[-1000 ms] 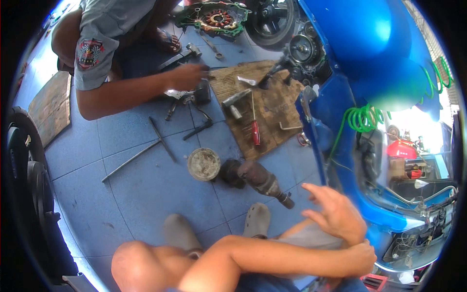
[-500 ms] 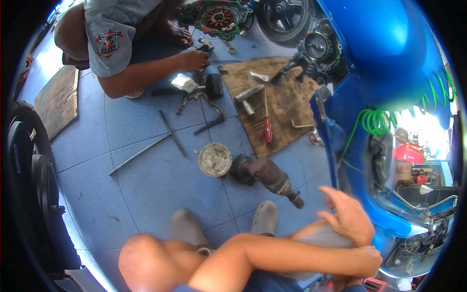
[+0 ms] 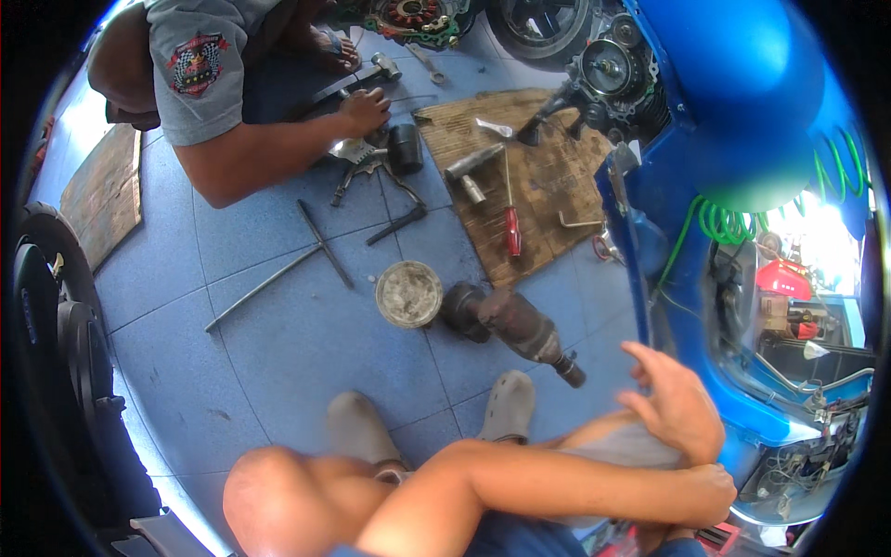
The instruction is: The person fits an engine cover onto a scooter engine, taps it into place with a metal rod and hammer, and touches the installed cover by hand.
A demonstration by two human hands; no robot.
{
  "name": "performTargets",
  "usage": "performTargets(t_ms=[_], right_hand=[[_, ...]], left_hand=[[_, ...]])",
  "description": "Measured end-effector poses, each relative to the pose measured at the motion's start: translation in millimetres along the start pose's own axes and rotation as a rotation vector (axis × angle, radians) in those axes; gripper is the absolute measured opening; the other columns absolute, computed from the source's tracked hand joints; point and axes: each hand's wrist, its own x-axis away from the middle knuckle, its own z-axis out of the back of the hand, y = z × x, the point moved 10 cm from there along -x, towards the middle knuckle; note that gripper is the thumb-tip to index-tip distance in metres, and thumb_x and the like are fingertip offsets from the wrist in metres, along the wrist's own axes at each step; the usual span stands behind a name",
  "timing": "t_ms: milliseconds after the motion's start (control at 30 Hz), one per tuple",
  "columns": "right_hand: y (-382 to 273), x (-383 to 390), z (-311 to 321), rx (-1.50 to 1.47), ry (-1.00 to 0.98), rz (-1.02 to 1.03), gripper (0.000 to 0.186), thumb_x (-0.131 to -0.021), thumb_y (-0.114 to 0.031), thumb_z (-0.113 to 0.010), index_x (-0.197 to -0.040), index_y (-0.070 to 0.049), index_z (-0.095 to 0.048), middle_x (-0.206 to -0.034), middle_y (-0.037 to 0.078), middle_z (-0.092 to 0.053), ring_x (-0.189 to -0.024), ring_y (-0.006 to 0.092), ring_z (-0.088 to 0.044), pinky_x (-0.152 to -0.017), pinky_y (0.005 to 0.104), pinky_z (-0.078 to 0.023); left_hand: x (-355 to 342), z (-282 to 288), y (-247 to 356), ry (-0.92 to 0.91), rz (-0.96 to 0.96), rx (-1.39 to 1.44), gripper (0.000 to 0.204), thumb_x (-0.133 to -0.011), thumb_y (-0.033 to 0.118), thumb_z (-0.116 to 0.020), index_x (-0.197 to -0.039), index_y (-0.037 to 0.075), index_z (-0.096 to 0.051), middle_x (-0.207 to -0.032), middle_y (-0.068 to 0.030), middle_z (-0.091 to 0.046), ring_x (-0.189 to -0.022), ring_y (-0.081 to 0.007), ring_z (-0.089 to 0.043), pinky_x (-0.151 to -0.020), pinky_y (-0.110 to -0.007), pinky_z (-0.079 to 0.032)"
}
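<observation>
My left forearm crosses my lap, and my left hand (image 3: 713,492) is closed around my right wrist. Beside the blue body panel, my right hand (image 3: 676,399) hangs open with its fingers pointing left and nothing in it. Nearest to it on the tiles lies a dark, grimy power tool (image 3: 520,323) with a narrow tip. A round tin (image 3: 408,294) with a dirty grey surface touches or nearly touches its back end. A co-worker's hand (image 3: 367,111) reaches over tools on the floor, near a hammer (image 3: 385,67); what it holds, if anything, is unclear.
A wooden board (image 3: 529,186) carries a red-handled screwdriver (image 3: 512,230) and sockets. A T-bar wrench (image 3: 325,246) and a two-armed metal tool (image 3: 376,176) lie left. An opened engine (image 3: 608,70), blue bodywork (image 3: 742,74) and green coiled hose (image 3: 724,223) stand right; a tyre (image 3: 46,227) left.
The co-worker's forearm has come lower, covering much of the pale patch by the two-armed tool, and the hammer shows more. My hands keep the same pose; the view has shifted slightly.
</observation>
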Motion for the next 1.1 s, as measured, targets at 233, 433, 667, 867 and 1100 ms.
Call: performTargets(t_ms=[233,433,667,867,1100], right_hand=[[2,-2,3,-0.025,-0.011,-0.029,0.066,-0.087,-0.025,-0.079,-0.144,-0.008,-0.051,-0.103,0.019,-0.069,-0.093,0.0336,-0.069,-0.083,0.0437,-0.055],[4,-5,1,-0.041,-0.011,-0.02,0.066,-0.087,-0.025,-0.079,-0.143,-0.008,-0.051,-0.103,0.02,-0.069,-0.092,0.0343,-0.069,-0.083,0.0438,-0.056],[11,-5,0,-0.036,-0.022,-0.062,0.064,-0.087,-0.026,-0.079,-0.143,-0.008,-0.052,-0.104,0.02,-0.069,-0.092,0.0344,-0.069,-0.083,0.044,-0.056],[11,-6,0,-0.04,-0.026,-0.08,0.064,-0.087,-0.026,-0.079,-0.143,-0.009,-0.052,-0.105,0.02,-0.069,-0.092,0.0343,-0.07,-0.083,0.044,-0.056],[12,-5,0,-0.035,-0.023,-0.079,0.065,-0.087,-0.026,-0.079,-0.143,-0.01,-0.052,-0.105,0.02,-0.069,-0.092,0.0342,-0.07,-0.082,0.0437,-0.056]], left_hand=[[-2,-3,-2,0.012,0.009,0.016,0.02,-0.079,0.027,-0.069,-0.072,0.011,-0.079,-0.082,-0.0095,-0.072,-0.084,-0.0249,-0.065,-0.079,-0.038,-0.046],[-5,-11,-12,0.095,0.038,-0.012,0.021,-0.08,0.026,-0.068,-0.071,0.011,-0.078,-0.08,-0.0075,-0.071,-0.082,-0.024,-0.065,-0.077,-0.037,-0.047],[-5,-10,-6,0.06,-0.071,-0.127,0.018,-0.079,0.024,-0.068,-0.074,0.011,-0.079,-0.08,-0.0059,-0.071,-0.083,-0.0235,-0.066,-0.075,-0.037,-0.049],[-5,-8,-11,0.086,-0.004,-0.089,0.018,-0.08,0.023,-0.068,-0.073,0.01,-0.079,-0.08,-0.0067,-0.072,-0.082,-0.0236,-0.067,-0.075,-0.038,-0.05],[-6,-10,-5,0.08,-0.052,-0.157,0.018,-0.079,0.022,-0.068,-0.07,0.011,-0.079,-0.077,-0.0073,-0.071,-0.081,-0.0244,-0.067,-0.074,-0.038,-0.05]])
